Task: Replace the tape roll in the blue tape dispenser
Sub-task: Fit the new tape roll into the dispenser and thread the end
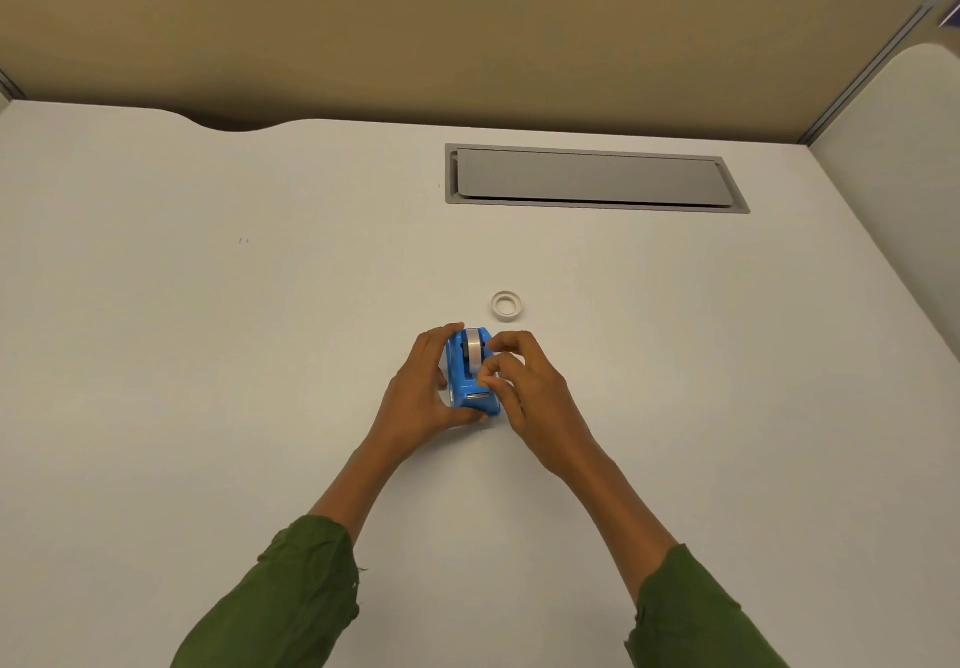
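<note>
1. Currently the blue tape dispenser (470,381) sits on the desk (208,355), centre of the view, near the person. Glossy moulded plastic, blocky body with rounded corners, cutter end facing the near side.
2. A tape roll (475,350) is seated in the dispenser's slot: pale grey, smooth curved band showing above the blue walls.
3. Left hand (423,397) is wrapped around the dispenser's left side, fingers curled over the far top edge, thumb at the near base. Clamped on the dispenser body.
4. Right hand (519,381) is at the dispenser's right side, fingers bunched together with the tips pinched just above the middle of the body, near the tape. Can't tell whether a tape end is actually between the fingertips; too small.
5. A second ring (506,306) lies flat on the desk just beyond the dispenser, slightly to the right, clear of both hands. Whitish, thin-walled, open centre; looks like a bare core or a nearly spent roll, can't tell which.
6. Desk surface is matte off-white laminate, smooth, with a wavy far edge on the left.
7. A grey rectangular cable hatch (592,179) is set flush into the desk, far right, lid closed.
8. Tan fabric partition (467,33) runs behind the desk.
9. Both forearms wear crinkled green sleeves (291,600).
</note>
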